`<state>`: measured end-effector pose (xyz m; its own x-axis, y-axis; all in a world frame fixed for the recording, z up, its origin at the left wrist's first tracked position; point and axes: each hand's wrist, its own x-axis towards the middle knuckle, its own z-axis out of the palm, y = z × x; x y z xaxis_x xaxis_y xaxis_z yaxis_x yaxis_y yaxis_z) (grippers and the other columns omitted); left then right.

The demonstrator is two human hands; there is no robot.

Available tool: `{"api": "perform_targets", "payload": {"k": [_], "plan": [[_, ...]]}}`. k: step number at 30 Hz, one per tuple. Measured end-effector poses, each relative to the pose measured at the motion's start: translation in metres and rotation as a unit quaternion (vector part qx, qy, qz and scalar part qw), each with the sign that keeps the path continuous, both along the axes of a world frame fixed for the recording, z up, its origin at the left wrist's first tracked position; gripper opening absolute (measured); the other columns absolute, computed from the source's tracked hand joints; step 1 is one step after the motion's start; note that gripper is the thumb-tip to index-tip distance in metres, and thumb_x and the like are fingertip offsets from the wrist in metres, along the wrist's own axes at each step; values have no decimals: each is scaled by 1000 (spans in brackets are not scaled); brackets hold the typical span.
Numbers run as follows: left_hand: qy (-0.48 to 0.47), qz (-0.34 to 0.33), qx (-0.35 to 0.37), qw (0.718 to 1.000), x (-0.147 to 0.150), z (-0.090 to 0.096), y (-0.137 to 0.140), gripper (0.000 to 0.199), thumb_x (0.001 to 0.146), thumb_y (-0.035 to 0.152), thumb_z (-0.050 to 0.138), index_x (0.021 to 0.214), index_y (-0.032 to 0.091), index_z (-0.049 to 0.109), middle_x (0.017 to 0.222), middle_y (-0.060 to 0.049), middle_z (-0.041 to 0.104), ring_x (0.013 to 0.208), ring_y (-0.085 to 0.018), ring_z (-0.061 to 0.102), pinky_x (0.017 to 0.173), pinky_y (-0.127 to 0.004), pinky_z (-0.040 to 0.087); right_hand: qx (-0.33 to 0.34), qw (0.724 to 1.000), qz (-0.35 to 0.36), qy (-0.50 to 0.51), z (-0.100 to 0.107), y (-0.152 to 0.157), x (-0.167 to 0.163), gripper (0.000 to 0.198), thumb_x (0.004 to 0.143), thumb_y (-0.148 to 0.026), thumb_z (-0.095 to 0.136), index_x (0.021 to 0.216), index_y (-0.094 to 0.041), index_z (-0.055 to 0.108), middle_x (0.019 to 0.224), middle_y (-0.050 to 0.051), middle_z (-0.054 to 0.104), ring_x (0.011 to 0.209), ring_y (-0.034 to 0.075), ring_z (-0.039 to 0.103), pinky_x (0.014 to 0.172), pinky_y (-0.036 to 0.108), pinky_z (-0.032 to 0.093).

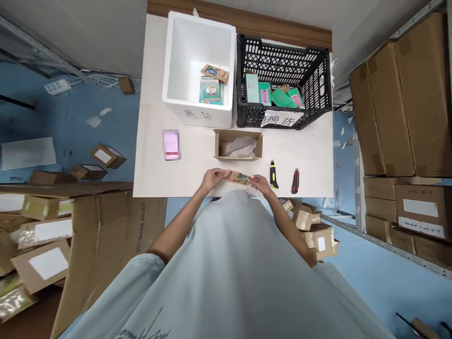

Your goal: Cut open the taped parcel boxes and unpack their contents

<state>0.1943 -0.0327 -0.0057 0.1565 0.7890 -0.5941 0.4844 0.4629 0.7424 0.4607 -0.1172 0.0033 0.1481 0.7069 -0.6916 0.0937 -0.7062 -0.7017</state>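
Between my two hands, near the table's front edge, is a small flat orange printed pack with green and yellow pictures. My left hand pinches its left end. At the other end, the fingers of my right hand are closed on it. Just beyond the pack stands an open cardboard box with crumpled pale wrapping inside. To the right of my right hand lie a yellow-and-black utility knife and a red-and-black utility knife.
A white foam box at the back holds small printed booklets and packs. Beside it, a black plastic crate contains several green boxes. A pink item, blurred out, lies at left. Cartons crowd both sides.
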Motion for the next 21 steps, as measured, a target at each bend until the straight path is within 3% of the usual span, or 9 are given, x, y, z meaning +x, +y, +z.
{"api": "perform_targets", "payload": {"k": [3,6,9,13,17,21], "plan": [[-73,-29,84,993,-2,30,10,35,83,52,86,98,20,85,115,-13,84,106,-30,77,97,-41,61,44,997,50,33,34,-11,7,49,76,-67,93,80,-24,70,80,2,78,71,18,67,69,31,58],[-128,-59,158,977,3,68,26,46,85,65,85,101,22,88,117,-14,83,107,-30,77,95,-42,63,111,987,104,56,70,-18,9,61,80,-83,85,91,-24,78,87,5,82,68,20,71,69,34,60],[-161,-18,204,965,13,109,41,53,86,68,86,109,21,88,120,-13,84,110,-29,78,99,-43,64,174,981,90,15,105,-18,6,68,87,-91,74,100,-24,84,86,6,83,72,23,76,65,35,60],[-211,74,179,958,26,149,41,73,79,72,94,126,18,84,130,-16,84,119,-31,78,107,-47,64,240,970,22,-23,145,-7,-5,67,92,-90,70,103,-26,88,95,9,87,78,27,80,68,40,65],[-248,91,138,955,32,168,26,76,71,79,98,113,16,87,117,-17,87,109,-35,81,98,-49,67,289,957,-17,-30,173,5,-10,62,95,-84,72,103,-25,89,95,10,88,76,26,80,70,41,67],[-265,89,145,949,32,185,17,75,70,84,96,105,18,89,109,-15,87,100,-32,81,92,-46,67,305,952,-22,-26,187,9,-10,59,95,-81,75,100,-24,88,96,10,89,72,24,79,69,39,67]]}}
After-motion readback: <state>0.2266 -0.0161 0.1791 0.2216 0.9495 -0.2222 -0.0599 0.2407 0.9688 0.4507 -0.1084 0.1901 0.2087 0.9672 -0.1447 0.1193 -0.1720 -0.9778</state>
